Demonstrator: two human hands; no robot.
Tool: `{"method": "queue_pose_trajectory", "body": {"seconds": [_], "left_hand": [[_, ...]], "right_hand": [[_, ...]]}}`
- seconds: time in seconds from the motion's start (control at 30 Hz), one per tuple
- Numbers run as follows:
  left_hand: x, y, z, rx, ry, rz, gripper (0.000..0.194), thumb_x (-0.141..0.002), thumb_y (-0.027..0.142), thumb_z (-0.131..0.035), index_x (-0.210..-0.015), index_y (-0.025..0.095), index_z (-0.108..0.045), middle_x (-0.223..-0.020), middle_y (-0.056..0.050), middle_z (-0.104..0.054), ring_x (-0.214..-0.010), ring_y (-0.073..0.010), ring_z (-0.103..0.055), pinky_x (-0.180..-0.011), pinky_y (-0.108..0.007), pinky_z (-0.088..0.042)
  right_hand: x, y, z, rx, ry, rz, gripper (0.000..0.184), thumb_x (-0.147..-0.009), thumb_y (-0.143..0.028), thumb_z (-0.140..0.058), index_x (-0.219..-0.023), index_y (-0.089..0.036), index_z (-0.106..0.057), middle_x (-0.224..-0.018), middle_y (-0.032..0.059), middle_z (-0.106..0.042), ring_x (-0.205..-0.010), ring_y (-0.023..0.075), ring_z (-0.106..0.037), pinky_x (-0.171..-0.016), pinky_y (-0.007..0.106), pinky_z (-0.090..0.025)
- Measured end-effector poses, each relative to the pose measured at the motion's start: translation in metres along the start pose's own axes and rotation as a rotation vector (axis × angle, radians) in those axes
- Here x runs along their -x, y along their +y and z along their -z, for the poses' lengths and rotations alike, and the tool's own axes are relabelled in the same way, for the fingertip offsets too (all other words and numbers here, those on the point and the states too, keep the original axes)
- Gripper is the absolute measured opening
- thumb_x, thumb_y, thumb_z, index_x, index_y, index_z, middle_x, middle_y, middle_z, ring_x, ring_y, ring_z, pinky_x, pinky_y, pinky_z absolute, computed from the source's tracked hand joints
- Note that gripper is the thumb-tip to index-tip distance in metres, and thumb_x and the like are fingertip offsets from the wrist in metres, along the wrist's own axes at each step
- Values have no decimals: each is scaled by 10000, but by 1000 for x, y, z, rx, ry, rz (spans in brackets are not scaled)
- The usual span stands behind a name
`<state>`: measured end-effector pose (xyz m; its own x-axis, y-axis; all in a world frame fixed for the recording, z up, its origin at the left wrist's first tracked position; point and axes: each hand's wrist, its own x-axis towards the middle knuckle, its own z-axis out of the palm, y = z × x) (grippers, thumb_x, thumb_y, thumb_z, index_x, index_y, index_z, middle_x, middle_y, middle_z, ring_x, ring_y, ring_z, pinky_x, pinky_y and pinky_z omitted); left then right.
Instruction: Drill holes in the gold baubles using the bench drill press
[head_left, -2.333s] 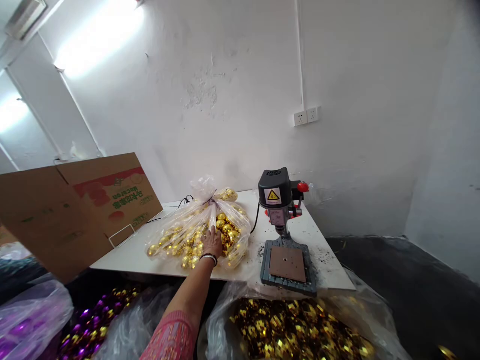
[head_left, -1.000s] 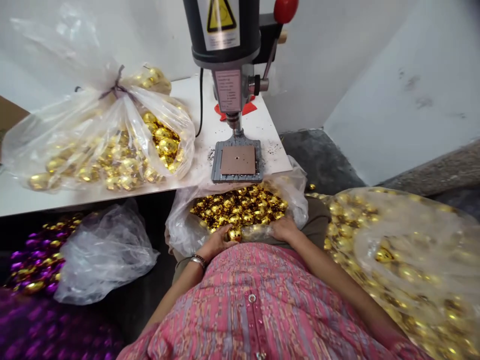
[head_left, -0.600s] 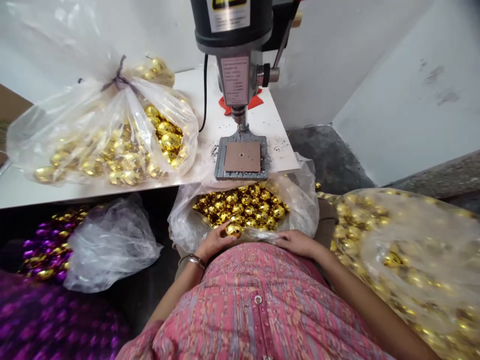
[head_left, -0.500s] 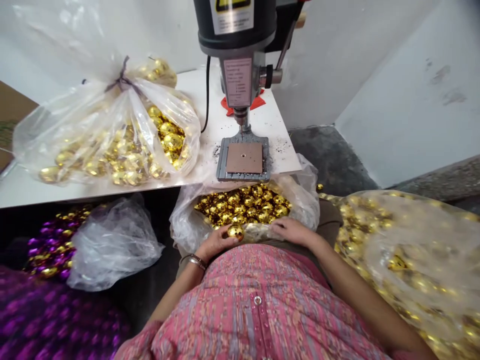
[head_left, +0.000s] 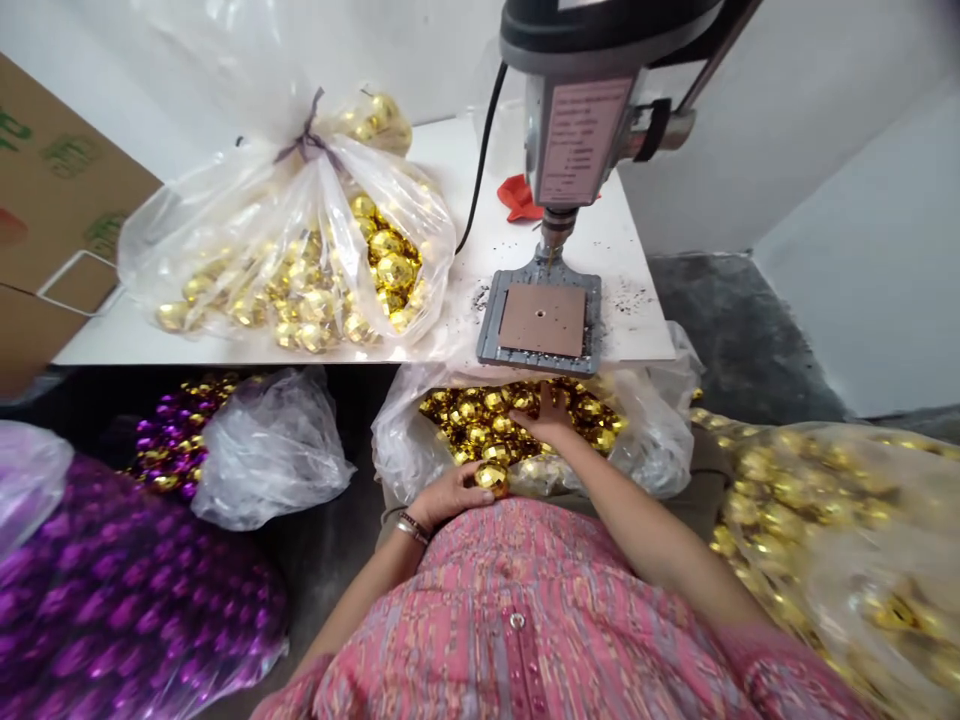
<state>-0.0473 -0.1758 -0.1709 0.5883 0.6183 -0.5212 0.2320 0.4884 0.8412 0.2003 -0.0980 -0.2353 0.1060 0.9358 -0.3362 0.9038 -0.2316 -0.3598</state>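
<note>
My left hand [head_left: 454, 494] is closed around a gold faceted ball [head_left: 492, 479], held close to my shirt at the near rim of a clear plastic bag [head_left: 411, 447]. That bag lies across my lap, filled with shiny gold balls [head_left: 480, 405]. My right hand [head_left: 549, 420] reaches over the balls with its fingers spread, touching or just above them; nothing shows in its grasp. Directly beyond the bag, a drill press [head_left: 559, 165] stands on the white table, its bit over a brown square plate [head_left: 544, 320] with a small hole.
A tied clear bag of gold balls [head_left: 300, 260] sits on the white table [head_left: 442, 345], near a cardboard box [head_left: 60, 200]. Purple balls in a bag [head_left: 150, 600] are at lower left. Another big bag of gold balls [head_left: 825, 520] lies at right. Red cloth [head_left: 519, 198] lies behind the drill.
My right hand has moved from the bag's near edge forward and left onto the gold balls, its fingers spreading. My left hand keeps its ball. The view has shifted left.
</note>
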Motion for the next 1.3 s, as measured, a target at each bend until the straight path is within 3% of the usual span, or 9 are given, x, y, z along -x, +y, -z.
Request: {"method": "queue_pose_trajectory", "body": {"seconds": [0.17,0.27,0.43,0.6,0.73,0.87,0.97,1.17,1.3], "left_hand": [[4,3,3,-5,-32,29,616,-645,627,-844,-1065,193,-726,-1042,-46,-733,-1042,-263,-624,-1029,-410,-436],[6,7,4,-13,-22,18,598,-670,621,-828,-1074,191,-729,-1045,-51,-732,-1030,-261,-620,-1012,-406,-445],[0,-4,6,92,73,26,551,-696,534,-832,-1115,192,-724,-1078,-51,-737,-1004,-242,-627,-979,-384,-456],[-20,-12,4,464,301,-7,458,-599,460,-896,-891,166,-701,-895,-36,-734,-877,-199,-655,-952,-382,-500],[-31,12,2,568,308,-23,459,-578,379,-921,-890,171,-657,-887,-22,-721,-856,-165,-675,-902,-349,-538],[-46,50,2,332,255,-15,701,-583,263,-890,-1228,187,-626,-924,4,-697,-786,-125,-625,-768,-285,-521],[-56,69,-2,168,284,-23,800,-565,206,-889,-1307,165,-593,-888,15,-677,-745,-117,-588,-715,-272,-491],[-43,96,-25,474,79,-179,753,-627,475,-915,-1240,175,-597,-919,-39,-699,-744,-152,-673,-690,-285,-523],[-30,137,-21,552,144,-325,695,-621,500,-931,-1157,199,-607,-875,-17,-697,-737,-142,-692,-649,-237,-510]], "right_hand": [[-7,-76,-20,29,-75,213,551,-968,-521,-577,-1372,-147,-548,-1398,128,-536,-1319,216,-531,-1154,477,-500],[-4,-89,-26,82,-114,310,550,-965,-520,-582,-1368,-148,-553,-1404,127,-534,-1328,218,-525,-1164,483,-492],[15,-14,-15,199,-85,232,562,-962,-522,-586,-1381,-149,-546,-1426,130,-519,-1353,229,-509,-1178,500,-478],[41,56,-5,276,56,159,554,-962,-508,-588,-1393,-162,-545,-1478,131,-482,-1410,244,-463,-1227,528,-427],[49,66,-11,277,172,158,537,-969,-507,-578,-1381,-162,-552,-1452,129,-503,-1381,231,-488,-1210,510,-450],[48,66,-15,261,248,204,534,-969,-497,-583,-1379,-156,-550,-1433,129,-516,-1357,225,-507,-1184,497,-478],[50,68,-13,254,287,263,534,-968,-493,-586,-1380,-155,-550,-1436,129,-514,-1362,228,-505,-1185,500,-477],[51,69,-14,242,332,351,515,-969,-487,-588,-1356,-149,-562,-1400,125,-538,-1323,213,-530,-1157,476,-503],[50,69,-19,230,331,392,487,-974,-484,-581,-1327,-148,-579,-1374,121,-554,-1295,199,-546,-1141,454,-517]]}}
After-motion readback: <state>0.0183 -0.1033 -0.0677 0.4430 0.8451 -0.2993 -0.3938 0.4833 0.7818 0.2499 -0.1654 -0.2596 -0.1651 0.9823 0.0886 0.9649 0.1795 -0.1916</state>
